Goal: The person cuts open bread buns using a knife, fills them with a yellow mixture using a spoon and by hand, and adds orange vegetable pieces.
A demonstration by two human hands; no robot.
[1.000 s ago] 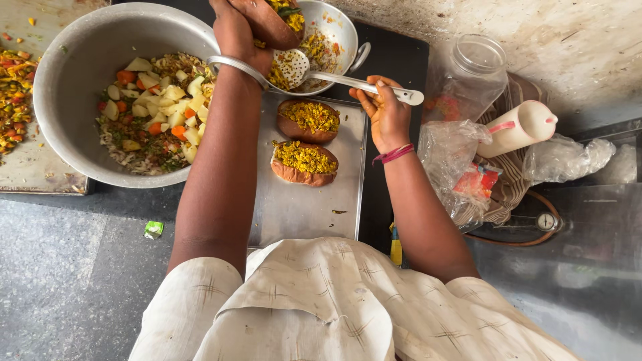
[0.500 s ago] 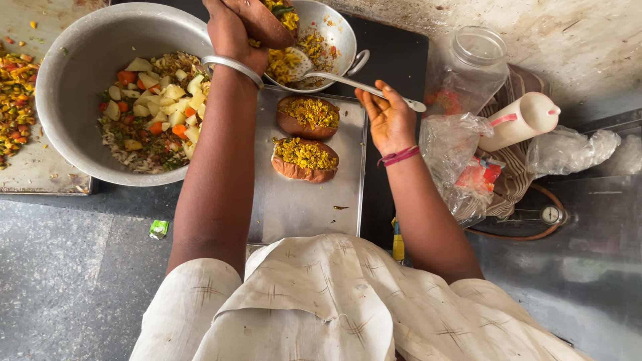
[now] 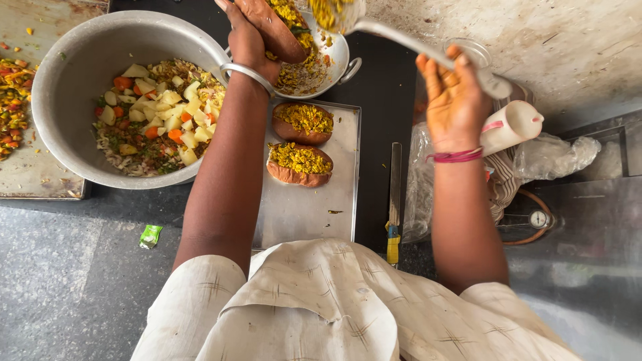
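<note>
My left hand [image 3: 254, 30] is shut on a brown bun held over a small metal bowl [image 3: 334, 63] of yellow filling at the top. A steel bangle sits on that wrist. My right hand [image 3: 451, 100] grips the handle of a long metal spoon [image 3: 401, 37]. Its scoop, loaded with yellow filling, is lifted above the bowl near the bun. Two buns topped with yellow filling [image 3: 302, 122] [image 3: 299, 164] lie on a flat steel tray [image 3: 301, 214] below the bowl.
A large metal pot [image 3: 63, 63] of chopped potato, carrot and greens stands at the left, beside a board with vegetable scraps [image 3: 13, 100]. A knife [image 3: 393, 200] lies right of the tray. A white squeeze bottle [image 3: 511, 127] and plastic bags [image 3: 555, 154] are at the right.
My right hand has lifted the spoon out of the small bowl with filling and swung to the right. My left hand stays over the bowl with the bun.
</note>
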